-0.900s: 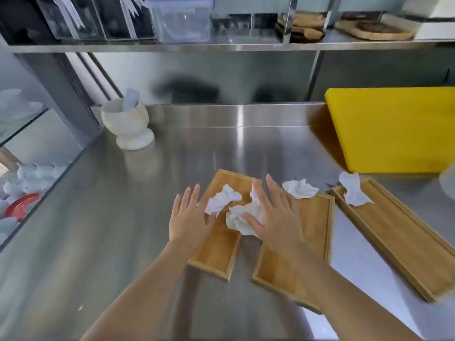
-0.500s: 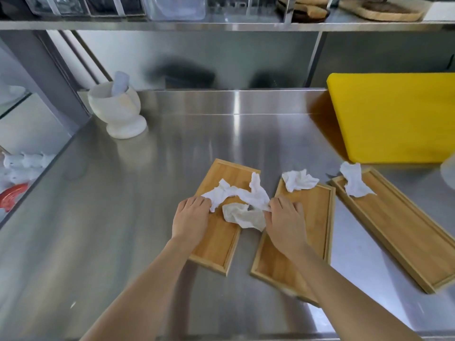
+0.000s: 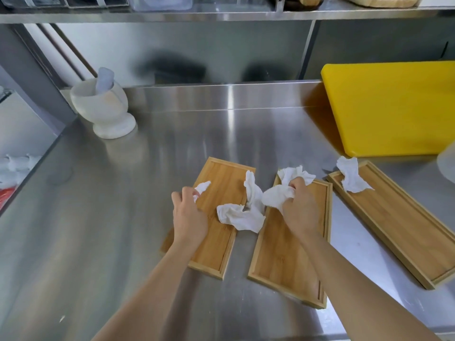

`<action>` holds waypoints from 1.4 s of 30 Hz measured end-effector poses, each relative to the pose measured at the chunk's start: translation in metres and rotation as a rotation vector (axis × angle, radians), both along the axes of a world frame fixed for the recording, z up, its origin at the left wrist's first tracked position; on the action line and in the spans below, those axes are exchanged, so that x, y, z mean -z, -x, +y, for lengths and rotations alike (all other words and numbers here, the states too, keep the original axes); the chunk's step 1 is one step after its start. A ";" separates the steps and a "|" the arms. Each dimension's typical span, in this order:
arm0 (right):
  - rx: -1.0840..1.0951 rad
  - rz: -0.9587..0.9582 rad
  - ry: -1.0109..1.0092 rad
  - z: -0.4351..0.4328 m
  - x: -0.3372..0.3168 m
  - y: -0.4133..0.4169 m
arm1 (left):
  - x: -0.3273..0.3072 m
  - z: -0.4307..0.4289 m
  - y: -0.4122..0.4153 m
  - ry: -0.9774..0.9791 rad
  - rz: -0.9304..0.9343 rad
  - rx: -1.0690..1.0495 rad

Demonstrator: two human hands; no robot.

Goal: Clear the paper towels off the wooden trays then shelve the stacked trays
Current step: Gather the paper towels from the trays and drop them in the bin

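Three wooden trays lie side by side on the steel counter: a left tray, a middle tray and a right tray. My left hand is closed around a small white paper towel over the left tray. My right hand grips a bunched paper towel at the far end of the middle tray. A loose towel spans the gap between the left and middle trays. Another crumpled towel rests on the far end of the right tray.
A white stone mortar with a pestle stands at the back left. A yellow cutting board lies at the back right, just beyond the right tray. A steel shelf runs overhead. The counter's left edge drops to a lower area.
Both hands went from lying flat on the towels to closing on them. The left hand picked up a small towel; the right hand moved toward the middle tray's far end, gathering towels.
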State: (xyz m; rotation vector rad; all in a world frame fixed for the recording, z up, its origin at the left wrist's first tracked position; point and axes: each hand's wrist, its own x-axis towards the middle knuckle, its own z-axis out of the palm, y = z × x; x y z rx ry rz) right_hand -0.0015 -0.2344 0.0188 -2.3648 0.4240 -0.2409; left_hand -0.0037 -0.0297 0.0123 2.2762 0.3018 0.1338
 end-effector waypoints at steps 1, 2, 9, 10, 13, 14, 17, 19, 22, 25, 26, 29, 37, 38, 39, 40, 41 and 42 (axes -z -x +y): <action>-0.003 0.021 0.011 -0.001 0.001 -0.002 | -0.004 -0.004 0.001 0.040 0.023 -0.027; -0.016 0.053 0.032 -0.002 0.002 -0.004 | -0.006 -0.007 0.002 0.068 0.041 -0.045; -0.086 0.282 0.184 0.007 0.006 -0.026 | -0.009 -0.025 0.006 -0.199 0.183 0.129; -0.119 0.315 0.219 0.009 0.006 -0.028 | -0.007 -0.029 0.007 -0.252 0.203 0.175; -0.216 0.421 0.320 0.017 0.012 -0.029 | 0.003 -0.038 0.008 -0.413 0.240 0.319; -0.243 0.447 0.349 0.019 0.015 -0.029 | 0.007 -0.041 0.008 -0.452 0.261 0.358; -0.312 0.434 0.419 0.021 0.023 -0.027 | 0.012 -0.046 0.010 -0.541 0.283 0.408; -0.324 0.373 0.407 0.019 0.022 -0.025 | 0.014 -0.048 0.012 -0.631 0.257 0.402; -0.322 0.232 0.291 0.017 0.013 -0.022 | 0.014 -0.051 0.015 -0.607 0.253 0.377; -0.247 0.039 0.037 0.007 0.001 -0.023 | 0.011 -0.057 0.011 -0.376 0.181 0.337; -0.208 -0.006 -0.024 0.001 -0.004 -0.024 | 0.010 -0.059 0.009 -0.279 0.147 0.315; -0.091 -0.083 -0.140 -0.025 -0.016 -0.028 | 0.004 -0.068 -0.001 -0.049 0.057 0.252; 0.171 -0.052 -0.103 -0.108 -0.022 -0.033 | -0.022 -0.113 -0.022 0.035 -0.050 0.251; 0.204 -0.010 -0.043 -0.120 -0.020 -0.034 | -0.024 -0.121 -0.025 0.028 -0.052 0.265; 0.229 0.035 0.032 -0.131 -0.019 -0.034 | -0.024 -0.130 -0.029 0.012 -0.048 0.286; 0.243 0.077 0.102 -0.141 -0.017 -0.034 | -0.024 -0.138 -0.032 -0.015 -0.045 0.315; 0.246 0.105 0.164 -0.150 -0.015 -0.033 | -0.023 -0.147 -0.036 -0.050 -0.042 0.349; 0.238 0.123 0.214 -0.159 -0.011 -0.032 | -0.021 -0.156 -0.040 -0.092 -0.040 0.384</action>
